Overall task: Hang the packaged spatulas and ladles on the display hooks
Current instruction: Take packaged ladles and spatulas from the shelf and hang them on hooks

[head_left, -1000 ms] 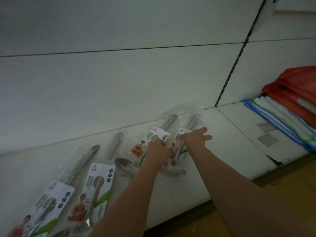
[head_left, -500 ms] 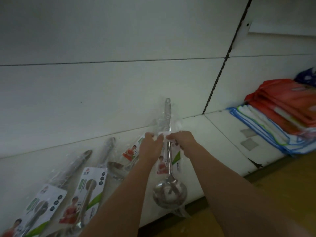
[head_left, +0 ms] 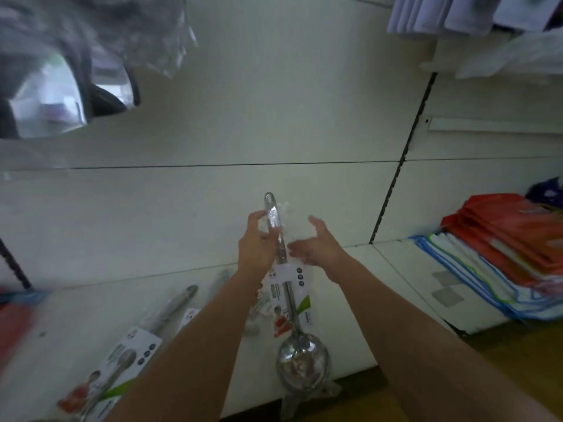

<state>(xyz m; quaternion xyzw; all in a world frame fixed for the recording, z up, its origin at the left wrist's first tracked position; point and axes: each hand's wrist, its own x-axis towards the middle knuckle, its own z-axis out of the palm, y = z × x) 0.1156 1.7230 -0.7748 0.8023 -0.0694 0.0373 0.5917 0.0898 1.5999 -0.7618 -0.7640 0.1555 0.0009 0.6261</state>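
A packaged steel ladle (head_left: 289,303) hangs upright in front of the white back panel, bowl down. My left hand (head_left: 258,243) grips its handle just above the paper card. My right hand (head_left: 313,245) is beside it with fingers spread, touching the clear plastic wrap. More packaged utensils (head_left: 134,354) lie on the bottom shelf (head_left: 350,300) at the lower left. A large shiny utensil in plastic (head_left: 61,83) hangs blurred at the top left. No hook is visible.
Folded red and blue-edged bags (head_left: 502,254) are stacked on the shelf to the right. A black slotted upright (head_left: 399,166) divides the wall panels. Pale packaged goods (head_left: 487,19) hang at the top right.
The ladle was picked off the shelf and raised upright. My left hand slid up onto the handle. My right hand let go of the card and opened. The view tilted upward.
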